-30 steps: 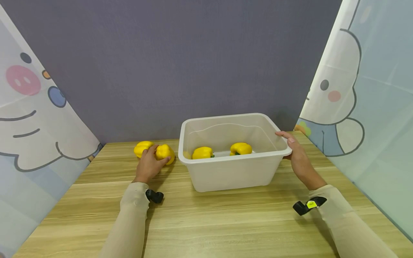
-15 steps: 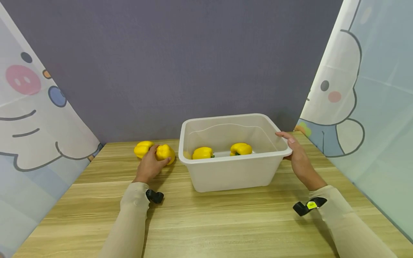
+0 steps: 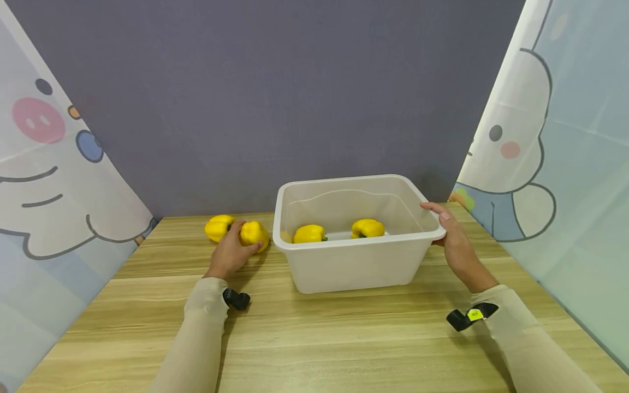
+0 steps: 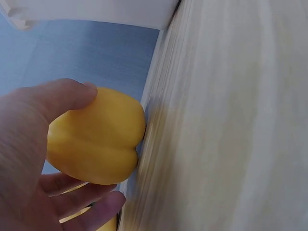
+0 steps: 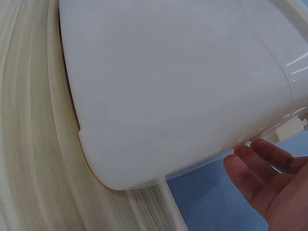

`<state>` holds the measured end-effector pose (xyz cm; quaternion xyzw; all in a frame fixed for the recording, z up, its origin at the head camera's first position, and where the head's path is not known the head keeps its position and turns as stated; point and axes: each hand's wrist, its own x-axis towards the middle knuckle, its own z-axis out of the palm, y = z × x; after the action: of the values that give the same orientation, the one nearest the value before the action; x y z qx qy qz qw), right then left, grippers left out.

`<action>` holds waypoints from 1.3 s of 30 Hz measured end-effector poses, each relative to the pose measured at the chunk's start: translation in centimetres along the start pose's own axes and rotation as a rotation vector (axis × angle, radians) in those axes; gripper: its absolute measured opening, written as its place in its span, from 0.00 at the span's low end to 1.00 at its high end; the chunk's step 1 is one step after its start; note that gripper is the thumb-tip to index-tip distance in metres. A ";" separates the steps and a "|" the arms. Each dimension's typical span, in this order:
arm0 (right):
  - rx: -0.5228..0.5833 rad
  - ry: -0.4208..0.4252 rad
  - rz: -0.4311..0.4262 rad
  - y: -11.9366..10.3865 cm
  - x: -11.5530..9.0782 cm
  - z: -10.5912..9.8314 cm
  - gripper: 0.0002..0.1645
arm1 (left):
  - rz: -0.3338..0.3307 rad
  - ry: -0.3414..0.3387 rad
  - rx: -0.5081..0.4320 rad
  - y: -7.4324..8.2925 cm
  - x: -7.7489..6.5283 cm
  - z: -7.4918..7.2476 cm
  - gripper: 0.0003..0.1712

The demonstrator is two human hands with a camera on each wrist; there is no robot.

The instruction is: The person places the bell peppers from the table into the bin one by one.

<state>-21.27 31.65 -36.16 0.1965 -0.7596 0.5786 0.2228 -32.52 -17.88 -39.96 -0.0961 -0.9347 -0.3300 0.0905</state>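
In the head view my left hand grips a yellow bell pepper at the left of a white plastic bin. The left wrist view shows the thumb on one side of this bell pepper and fingers on the other, its lower end close to the tabletop. A second yellow bell pepper lies just behind the hand, partly covered by it. Two more, a left pepper and a right pepper, lie inside the bin. My right hand holds the bin's right rim; its fingers show beneath that rim.
The bin stands on a wood-grain table. Behind the table rises a dark grey panel. Cartoon-printed curtains flank it, a left curtain and a right curtain.
The gripped bell pepper has shifted and tilted slightly to the right with my left hand. My right hand keeps its hold on the bin's rim.
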 end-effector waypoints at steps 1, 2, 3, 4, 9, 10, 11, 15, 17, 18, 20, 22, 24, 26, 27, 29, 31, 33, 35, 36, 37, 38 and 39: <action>-0.001 0.000 0.000 0.0 0.0 0.0 0.31 | 0.003 -0.001 0.007 0.0 0.0 0.0 0.49; -0.001 0.000 0.001 0.0 0.0 0.0 0.31 | 0.004 -0.002 0.012 0.0 0.0 0.0 0.49; 0.003 0.002 0.002 0.0 0.0 0.0 0.31 | 0.003 -0.004 0.014 0.0 0.0 0.0 0.49; 0.007 0.004 0.003 0.0 0.0 0.0 0.31 | -0.001 -0.006 0.017 0.0 0.0 0.0 0.49; 0.022 0.000 0.000 0.0 0.1 0.0 0.31 | -0.032 -0.013 0.035 0.2 0.0 -0.1 0.48; 0.018 -0.003 -0.001 0.0 0.1 0.0 0.31 | -0.040 -0.013 0.038 0.3 0.0 -0.1 0.48; 0.013 -0.007 -0.003 0.0 0.1 0.0 0.31 | -0.049 -0.012 0.041 0.3 0.0 -0.1 0.48; -0.006 -0.014 -0.006 0.0 0.1 -0.1 0.32 | -0.079 -0.007 0.045 0.5 0.0 -0.1 0.48; -0.007 -0.016 -0.005 0.0 0.1 -0.1 0.32 | -0.087 0.001 0.046 0.5 -0.1 -0.1 0.48; -0.007 -0.016 -0.005 0.1 0.1 -0.1 0.32 | -0.089 0.006 0.045 0.5 -0.1 -0.1 0.48; -0.008 -0.016 -0.005 0.1 0.1 -0.1 0.32 | -0.091 0.021 0.042 0.5 -0.1 -0.1 0.48; -0.008 -0.015 -0.005 0.1 0.1 -0.1 0.32 | -0.090 0.041 0.039 0.5 -0.2 -0.1 0.47; -0.009 -0.013 -0.004 0.1 0.1 -0.1 0.32 | -0.087 0.064 0.034 0.5 -0.2 -0.1 0.47; -0.008 -0.011 -0.005 0.1 0.1 -0.1 0.32 | -0.081 0.089 0.030 0.6 -0.2 -0.1 0.46; -0.010 -0.011 -0.005 0.1 0.1 -0.1 0.32 | -0.078 0.100 0.029 0.6 -0.2 -0.1 0.46; -0.010 -0.010 -0.005 0.1 0.1 -0.1 0.32 | -0.074 0.117 0.028 0.6 -0.3 -0.1 0.45; -0.013 -0.009 -0.004 0.1 0.1 -0.1 0.32 | -0.071 0.125 0.030 0.7 -0.3 0.0 0.45; -0.014 -0.008 -0.004 0.1 0.0 0.0 0.32 | -0.070 0.131 0.033 0.7 -0.3 0.0 0.45; -0.012 -0.009 -0.003 0.1 0.0 0.0 0.32 | -0.068 0.139 0.035 0.7 -0.3 0.1 0.45; -0.012 -0.009 -0.003 0.1 0.0 0.0 0.32 | -0.066 0.143 0.035 0.8 -0.3 0.1 0.45; -0.012 -0.009 -0.005 0.1 0.0 0.0 0.32 | -0.066 0.147 0.035 0.8 -0.3 0.1 0.45; -0.011 -0.011 -0.006 0.1 0.0 0.0 0.32 | -0.064 0.153 0.034 0.8 -0.3 0.1 0.44; -0.010 -0.012 -0.007 0.1 0.0 0.0 0.32 | -0.062 0.157 0.032 0.7 -0.3 0.1 0.44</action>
<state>-21.37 31.72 -36.23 0.2015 -0.7631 0.5728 0.2213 -32.09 -17.27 -39.69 -0.0394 -0.9324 -0.3241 0.1550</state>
